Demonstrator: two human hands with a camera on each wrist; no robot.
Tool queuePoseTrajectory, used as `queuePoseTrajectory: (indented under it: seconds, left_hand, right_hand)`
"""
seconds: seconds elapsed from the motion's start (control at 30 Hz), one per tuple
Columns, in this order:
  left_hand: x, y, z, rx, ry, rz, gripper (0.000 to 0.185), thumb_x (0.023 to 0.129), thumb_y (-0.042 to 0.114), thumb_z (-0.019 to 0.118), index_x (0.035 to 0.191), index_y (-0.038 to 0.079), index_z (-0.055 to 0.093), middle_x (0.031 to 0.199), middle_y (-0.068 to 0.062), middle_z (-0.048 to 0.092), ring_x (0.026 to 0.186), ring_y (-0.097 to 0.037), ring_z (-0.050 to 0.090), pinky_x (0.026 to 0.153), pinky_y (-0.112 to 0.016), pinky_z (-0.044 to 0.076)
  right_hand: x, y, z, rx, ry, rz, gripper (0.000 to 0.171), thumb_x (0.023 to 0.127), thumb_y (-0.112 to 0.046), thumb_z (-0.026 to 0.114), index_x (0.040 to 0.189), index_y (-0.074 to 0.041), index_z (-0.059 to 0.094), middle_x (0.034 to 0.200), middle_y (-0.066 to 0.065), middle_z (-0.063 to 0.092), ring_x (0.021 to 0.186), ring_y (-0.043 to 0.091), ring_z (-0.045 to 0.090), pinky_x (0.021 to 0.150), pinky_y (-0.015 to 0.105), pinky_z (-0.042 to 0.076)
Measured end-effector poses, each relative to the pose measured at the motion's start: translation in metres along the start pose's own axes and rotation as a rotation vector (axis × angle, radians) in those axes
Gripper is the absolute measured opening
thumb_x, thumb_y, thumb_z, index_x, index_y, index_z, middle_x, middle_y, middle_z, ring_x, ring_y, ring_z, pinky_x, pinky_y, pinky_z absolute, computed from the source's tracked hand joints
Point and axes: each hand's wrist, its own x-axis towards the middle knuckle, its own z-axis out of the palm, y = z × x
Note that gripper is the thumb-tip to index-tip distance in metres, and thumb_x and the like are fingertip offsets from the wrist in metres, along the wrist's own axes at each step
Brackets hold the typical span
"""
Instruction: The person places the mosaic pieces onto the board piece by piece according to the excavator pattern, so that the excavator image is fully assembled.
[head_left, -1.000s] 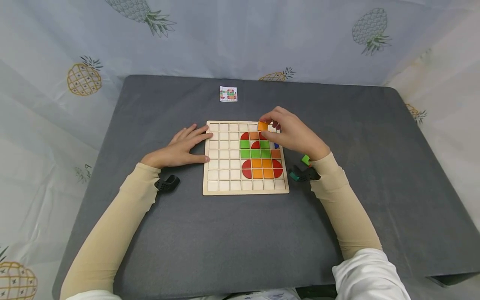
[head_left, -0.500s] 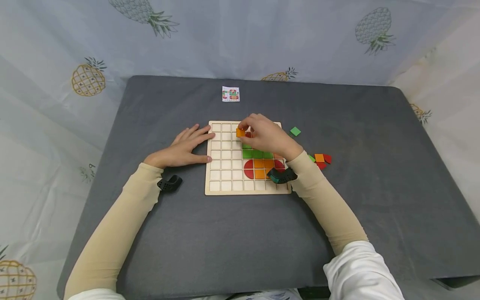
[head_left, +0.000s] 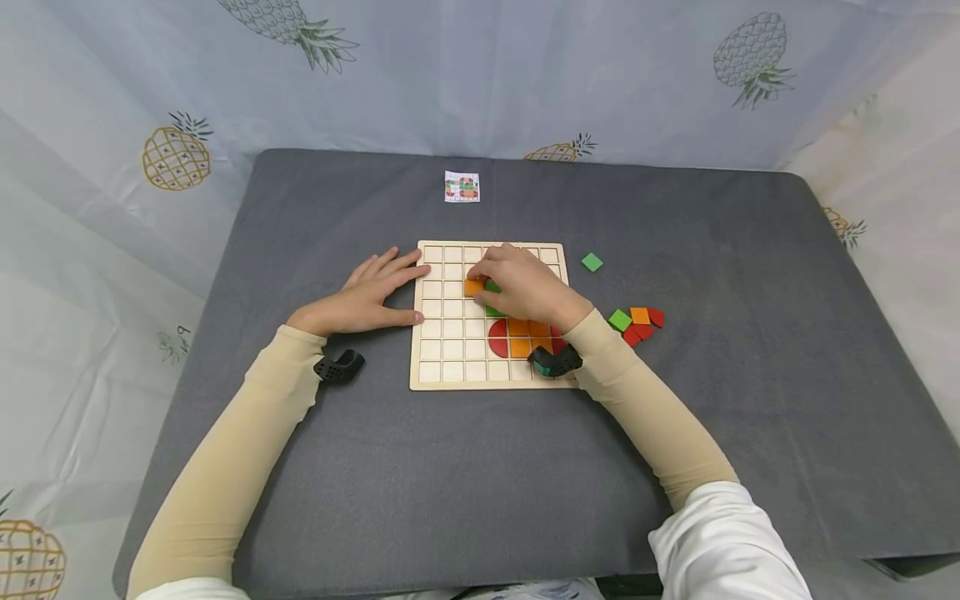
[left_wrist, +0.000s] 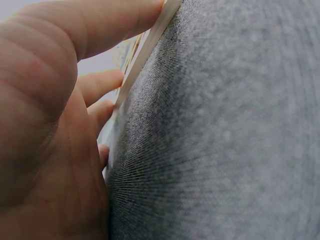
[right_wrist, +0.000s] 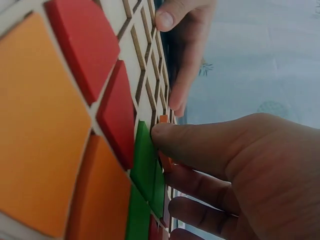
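A wooden grid board (head_left: 452, 350) lies on the grey table, its right half partly filled with red, green and orange tiles (head_left: 519, 337). My right hand (head_left: 517, 287) lies over the board's upper middle and pinches a small orange tile (head_left: 473, 287) down at a cell just left of the green tiles. In the right wrist view the thumb (right_wrist: 200, 142) presses that orange tile (right_wrist: 165, 161) beside the green tiles (right_wrist: 145, 167). My left hand (head_left: 365, 296) rests flat on the table, fingertips touching the board's left edge (left_wrist: 145, 47).
Loose tiles lie right of the board: a green square (head_left: 592, 262) and a cluster of green, orange and red pieces (head_left: 639, 321). A small pattern card (head_left: 461, 187) sits near the table's far edge. A pineapple-print curtain surrounds the grey table (head_left: 450, 467).
My right hand has carried the orange tile from the board's top right corner leftward and down to a cell in the left-middle columns. The left hand has stayed put.
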Motion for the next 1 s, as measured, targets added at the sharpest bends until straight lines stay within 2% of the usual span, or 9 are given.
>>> queuePoseTrajectory:
  seconds: [0.23, 0.47, 0.77, 1.0]
  left_hand:
    - [0.0, 0.001, 0.0, -0.003, 0.009, -0.005, 0.079, 0.096, 0.044, 0.067, 0.162, 0.023, 0.028, 0.173, -0.001, 0.008, 0.16, -0.03, -0.008, 0.127, -0.056, -0.007]
    - [0.002, 0.0, 0.001, 0.0, 0.009, 0.001, 0.079, 0.097, 0.044, 0.067, 0.162, 0.023, 0.028, 0.173, -0.002, 0.008, 0.16, -0.031, -0.007, 0.127, -0.056, -0.007]
    - [0.001, 0.0, 0.0, -0.007, 0.002, -0.004, 0.081, 0.096, 0.045, 0.067, 0.162, 0.023, 0.027, 0.173, 0.0, 0.007, 0.16, -0.029, -0.009, 0.127, -0.055, -0.008]
    - [0.001, 0.001, 0.001, -0.005, 0.004, -0.006, 0.081, 0.096, 0.045, 0.068, 0.162, 0.025, 0.027, 0.173, 0.002, 0.007, 0.16, -0.027, -0.009, 0.127, -0.054, -0.008]
  right_hand:
    - [-0.003, -0.001, 0.001, -0.02, -0.004, 0.013, 0.034, 0.096, -0.029, 0.071, 0.126, -0.012, 0.071, 0.122, 0.007, 0.067, 0.111, 0.027, 0.057, 0.103, 0.042, 0.046]
    - [-0.003, 0.0, 0.001, 0.006, -0.015, 0.011, 0.037, 0.095, -0.029, 0.071, 0.128, -0.011, 0.07, 0.125, 0.008, 0.065, 0.116, 0.026, 0.056, 0.105, 0.041, 0.045]
    - [-0.002, 0.0, 0.001, 0.031, -0.036, 0.009, 0.038, 0.096, -0.029, 0.071, 0.128, -0.011, 0.069, 0.123, 0.007, 0.064, 0.112, 0.024, 0.056, 0.103, 0.039, 0.047]
    - [-0.006, 0.005, -0.011, 0.125, -0.011, 0.014, 0.038, 0.096, -0.027, 0.07, 0.129, -0.007, 0.068, 0.124, 0.009, 0.066, 0.109, 0.026, 0.055, 0.096, 0.039, 0.048]
